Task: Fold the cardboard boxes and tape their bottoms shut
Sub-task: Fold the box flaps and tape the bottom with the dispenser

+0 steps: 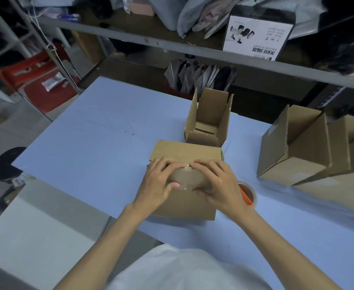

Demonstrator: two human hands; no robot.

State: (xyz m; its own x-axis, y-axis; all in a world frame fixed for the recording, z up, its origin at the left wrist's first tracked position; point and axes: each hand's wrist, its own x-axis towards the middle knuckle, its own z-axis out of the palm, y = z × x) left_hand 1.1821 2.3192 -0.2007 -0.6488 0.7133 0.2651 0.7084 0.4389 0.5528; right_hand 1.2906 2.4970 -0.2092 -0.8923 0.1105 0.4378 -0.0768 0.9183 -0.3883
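The left hand (pixel 159 183) and right hand (pixel 215 183) grip a tape roll (pixel 186 178) atop the box (pixel 184 204); behind the box stands an open box (pixel 208 122), flaps up.

boxes (pixel 184 204): matt brown cardboard | tape roll (pixel 187 181): glossy plastic | table (pixel 88 139): smooth matt blue

Pale blue table (pixel 88 143). On it: cardboard box (pixel 184 204), near centre; open-topped box (pixel 207 122) just behind; cluster of boxes (pixel 293 160), right. Tape roll (pixel 248 192) beside the cardboard box.

Blue table (pixel 92 143). Grey metal shelf rail (pixel 151 41) behind; white printed carton (pixel 255 38) on shelf. Grey packets (pixel 195 77) beneath. Red crates (pixel 46 95), black stool (pixel 7 164) left.
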